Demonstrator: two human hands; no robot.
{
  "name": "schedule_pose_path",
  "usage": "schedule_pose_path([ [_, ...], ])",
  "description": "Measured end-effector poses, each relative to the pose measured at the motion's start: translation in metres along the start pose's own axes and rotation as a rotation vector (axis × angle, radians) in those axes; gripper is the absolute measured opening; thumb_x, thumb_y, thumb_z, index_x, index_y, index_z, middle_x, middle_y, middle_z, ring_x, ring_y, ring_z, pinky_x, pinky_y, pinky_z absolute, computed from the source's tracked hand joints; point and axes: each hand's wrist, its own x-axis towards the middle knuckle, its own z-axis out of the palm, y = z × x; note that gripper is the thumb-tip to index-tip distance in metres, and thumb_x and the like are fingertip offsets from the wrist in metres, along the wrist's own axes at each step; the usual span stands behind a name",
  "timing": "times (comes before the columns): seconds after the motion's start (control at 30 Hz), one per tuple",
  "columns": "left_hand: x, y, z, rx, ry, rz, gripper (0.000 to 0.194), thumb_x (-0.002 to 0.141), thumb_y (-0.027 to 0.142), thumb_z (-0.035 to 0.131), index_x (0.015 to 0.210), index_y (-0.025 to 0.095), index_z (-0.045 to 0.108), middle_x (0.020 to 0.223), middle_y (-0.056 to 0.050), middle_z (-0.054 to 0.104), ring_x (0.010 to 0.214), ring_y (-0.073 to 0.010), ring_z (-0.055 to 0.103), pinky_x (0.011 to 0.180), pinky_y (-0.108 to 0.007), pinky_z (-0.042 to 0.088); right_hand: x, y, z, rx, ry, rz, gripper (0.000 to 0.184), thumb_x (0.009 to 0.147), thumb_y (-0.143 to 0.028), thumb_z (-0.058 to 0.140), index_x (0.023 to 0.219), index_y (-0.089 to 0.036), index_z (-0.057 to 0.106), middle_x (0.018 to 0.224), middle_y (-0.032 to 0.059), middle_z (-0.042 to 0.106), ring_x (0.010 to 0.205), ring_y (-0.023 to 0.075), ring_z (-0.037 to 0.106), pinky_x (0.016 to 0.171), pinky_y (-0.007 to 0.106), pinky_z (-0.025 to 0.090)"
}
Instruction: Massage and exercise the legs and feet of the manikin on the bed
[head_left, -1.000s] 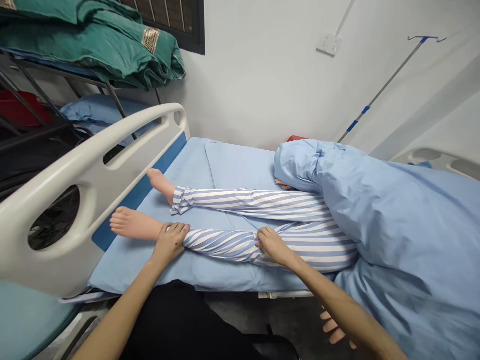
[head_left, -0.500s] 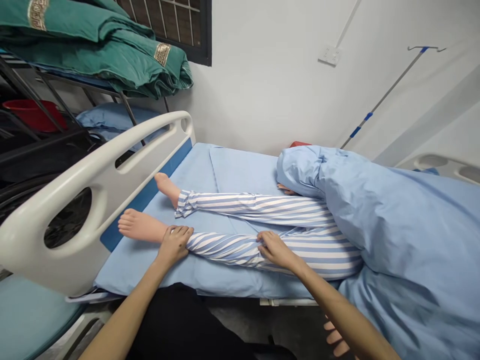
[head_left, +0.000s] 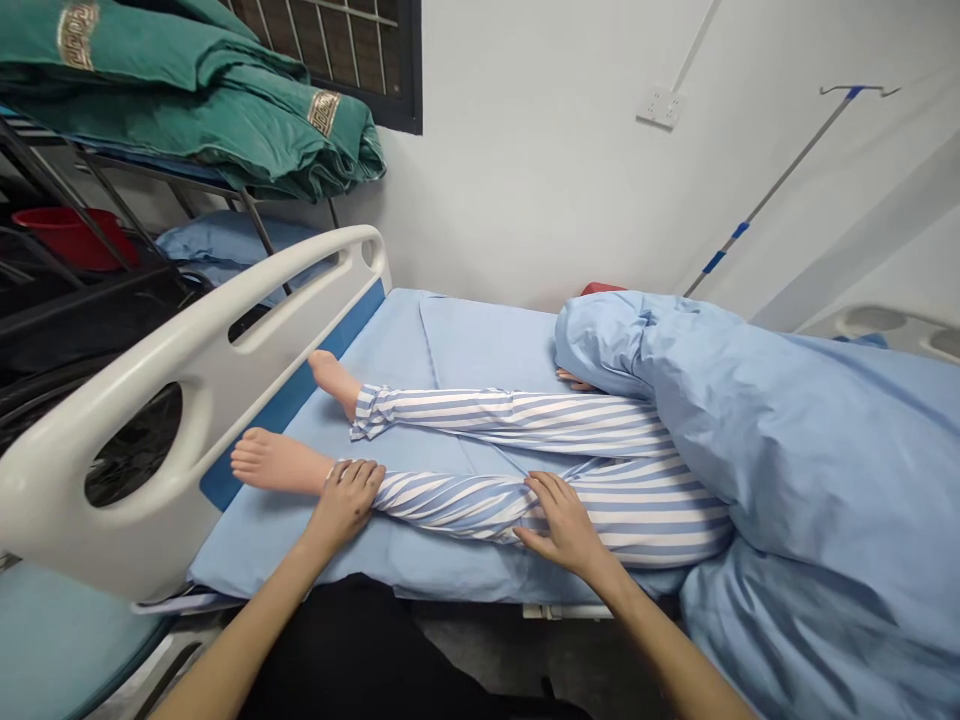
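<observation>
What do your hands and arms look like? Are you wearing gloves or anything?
No gloves! My left hand and right hand are bare, each with slim fingers. I can't see any rings, watch or bracelet. No sleeves show on my forearms either; the picture cuts them off below the elbows.

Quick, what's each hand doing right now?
Left hand: closed over the trouser cuff at the ankle.
Right hand: open, resting on the knee.

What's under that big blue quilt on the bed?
The striped trousers run in beneath the blue quilt, and a few fingers poke out from its far edge by the wall side. Whatever else it covers is hidden.
</observation>
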Motion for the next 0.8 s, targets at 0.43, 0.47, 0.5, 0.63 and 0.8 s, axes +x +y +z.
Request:
schedule_pose_path([
  [0.43, 0.036, -0.008, 0.001, -0.163, -0.348, 0.014, 0.039, 0.068, 0.025, 0.065, 0.105, 0.014, 0.066, 0.098, -0.014, 0.068, 0.092, -0.0302, 0.063, 0.089, -0.046, 0.045, 0.156, -0.143, 0.035, 0.079, -0.290, -0.168, 0.066, 0.072, -0.055, 0.068, 0.123, -0.015, 0.053, 0.118, 0.0141, 0.061, 0.107, 0.0300, 0.056, 0.091, 0.042, 0.046],
  [0.47, 0.030, -0.008, 0.010, -0.165, -0.266, 0.003, 0.030, 0.073, 0.023, 0.060, 0.100, 0.014, 0.067, 0.096, -0.014, 0.068, 0.092, -0.0293, 0.062, 0.089, -0.045, 0.045, 0.163, -0.149, 0.040, 0.077, -0.280, -0.176, 0.063, 0.073, -0.053, 0.068, 0.121, -0.015, 0.053, 0.116, 0.0133, 0.061, 0.107, 0.0294, 0.056, 0.091, 0.041, 0.046],
  [0.5, 0.023, -0.007, 0.017, -0.162, -0.179, -0.014, 0.025, 0.076, 0.020, 0.056, 0.097, 0.014, 0.068, 0.095, -0.014, 0.068, 0.094, -0.0287, 0.062, 0.090, -0.045, 0.045, 0.168, -0.153, 0.046, 0.073, -0.276, -0.178, 0.061, 0.072, -0.051, 0.068, 0.119, -0.015, 0.053, 0.116, 0.0130, 0.061, 0.107, 0.0293, 0.056, 0.091, 0.041, 0.046],
  [0.63, 0.003, 0.000, 0.036, -0.151, 0.111, -0.037, 0.032, 0.078, 0.016, 0.052, 0.105, 0.013, 0.067, 0.107, -0.016, 0.066, 0.102, -0.0282, 0.057, 0.097, -0.047, 0.043, 0.176, -0.161, 0.081, 0.059, -0.407, -0.080, 0.074, 0.066, -0.042, 0.071, 0.130, -0.015, 0.046, 0.112, 0.0143, 0.064, 0.101, 0.0309, 0.061, 0.083, 0.041, 0.049],
  [0.8, 0.001, 0.002, 0.033, -0.136, 0.164, -0.003, 0.034, 0.079, 0.014, 0.048, 0.108, 0.012, 0.065, 0.102, -0.015, 0.065, 0.100, -0.0276, 0.057, 0.096, -0.046, 0.045, 0.172, -0.158, 0.105, 0.029, -0.425, 0.000, 0.086, 0.067, -0.036, 0.068, 0.143, -0.016, 0.032, 0.104, 0.0149, 0.067, 0.089, 0.0315, 0.066, 0.075, 0.041, 0.051],
])
